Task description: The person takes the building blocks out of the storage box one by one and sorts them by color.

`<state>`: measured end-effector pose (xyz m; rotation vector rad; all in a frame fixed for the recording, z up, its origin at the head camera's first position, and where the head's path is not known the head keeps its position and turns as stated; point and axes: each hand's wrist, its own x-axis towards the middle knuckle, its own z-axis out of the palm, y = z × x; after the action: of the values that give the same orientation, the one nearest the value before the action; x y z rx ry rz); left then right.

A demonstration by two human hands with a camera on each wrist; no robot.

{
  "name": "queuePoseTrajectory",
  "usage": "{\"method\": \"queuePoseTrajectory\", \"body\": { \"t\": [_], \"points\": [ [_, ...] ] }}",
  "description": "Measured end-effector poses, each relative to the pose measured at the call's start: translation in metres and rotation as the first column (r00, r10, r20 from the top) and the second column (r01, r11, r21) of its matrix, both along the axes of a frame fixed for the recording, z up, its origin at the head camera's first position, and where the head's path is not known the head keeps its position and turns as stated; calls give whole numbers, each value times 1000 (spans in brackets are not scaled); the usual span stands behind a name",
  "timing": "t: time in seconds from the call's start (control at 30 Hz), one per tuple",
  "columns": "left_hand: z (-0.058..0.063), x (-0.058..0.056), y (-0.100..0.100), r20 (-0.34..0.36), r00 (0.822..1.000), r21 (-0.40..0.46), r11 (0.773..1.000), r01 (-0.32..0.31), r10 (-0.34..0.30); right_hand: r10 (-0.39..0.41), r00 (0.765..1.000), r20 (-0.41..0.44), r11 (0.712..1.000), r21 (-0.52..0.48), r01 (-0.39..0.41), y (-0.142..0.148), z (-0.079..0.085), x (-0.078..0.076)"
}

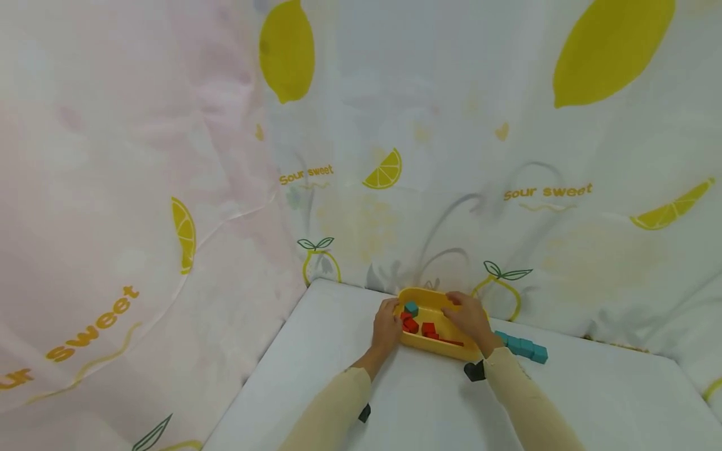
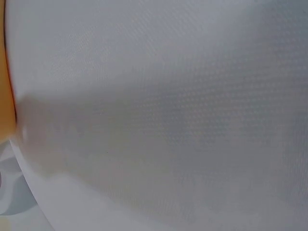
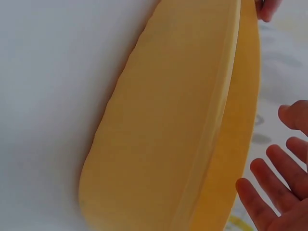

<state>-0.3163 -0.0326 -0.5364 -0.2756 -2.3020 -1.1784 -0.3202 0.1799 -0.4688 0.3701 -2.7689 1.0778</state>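
My left hand (image 1: 386,324) holds the left end of a yellow plastic bin (image 1: 431,346), its fingers at the rim. Over the bin's right end is my right hand (image 1: 472,318); in the right wrist view its fingers (image 3: 272,185) are spread, with nothing between them. Inside the bin lie a teal cube (image 1: 411,308), several red blocks (image 1: 429,329) and a flat red piece (image 1: 452,342). A row of teal cubes (image 1: 521,346) sits outside, just right of the bin. The left wrist view shows mostly tabletop and only a sliver of the bin (image 2: 6,96).
The bin stands on a white table (image 1: 316,351) close to its back edge. A hanging cloth (image 1: 451,144) printed with lemons rises right behind the table, and another stretch of it runs down the left side.
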Motion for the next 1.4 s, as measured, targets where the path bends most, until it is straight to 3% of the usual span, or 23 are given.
{"method": "queuePoseTrajectory", "body": {
  "t": [0.27,0.43,0.63,0.77,1.2,1.4],
  "points": [
    [2,2,1,4,1000,4,1000,1,-1,-37,995,90,999,6,37,-32,-6,-5],
    [-2,4,2,-3,1000,-10,1000,-5,5,-36,998,47,999,39,34,-43,-17,-9],
    [1,6,2,-78,997,-1,1000,-13,13,-21,1000,-13,999,41,22,-50,-25,-16],
    [2,4,2,-109,994,5,1000,-14,14,-12,1000,-8,999,45,12,-54,-27,-20],
    [-6,13,6,-63,998,7,1000,-4,5,-44,999,20,998,53,43,-62,-44,-19],
    [-2,8,4,-119,993,-9,1000,-19,18,-66,997,26,997,34,66,-68,-40,-21]
  ]
}}
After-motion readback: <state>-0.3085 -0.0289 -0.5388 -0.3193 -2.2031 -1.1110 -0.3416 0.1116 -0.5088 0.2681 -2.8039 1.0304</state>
